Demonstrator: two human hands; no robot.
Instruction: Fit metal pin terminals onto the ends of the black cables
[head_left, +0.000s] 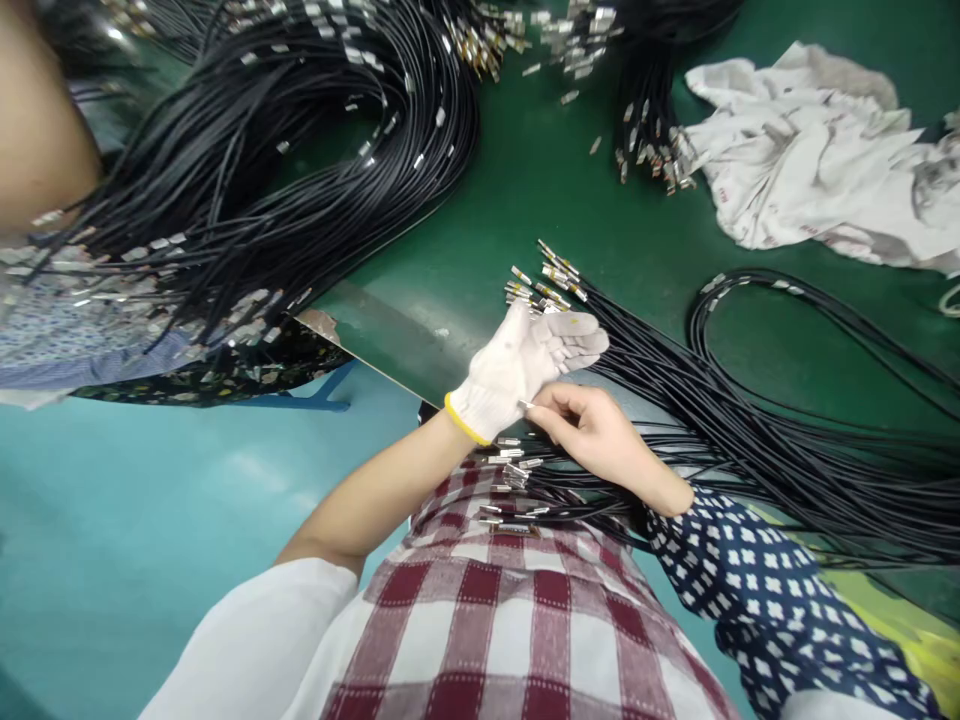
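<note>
My left hand [529, 355] wears a white knitted glove with a yellow cuff. It is turned palm up, fingers stretched to the right and holding nothing that I can see. Just below it, my bare right hand [585, 425] pinches a small silver cable end [525, 404] between thumb and fingers, close to the glove's heel. Beyond the glove, a bundle of black cables [675, 370] with silver and yellow-banded tips runs off to the right. More black cables [555, 480] with silver ends lie across my lap, under my right hand.
On the green table [540, 190], a big coil of black cables [420, 180] fills the left, beside another person's arm [45, 130]. More cable ends [652, 150] and a crumpled white cloth [817, 150] lie at the back right. A table edge [390, 375] runs left of my glove.
</note>
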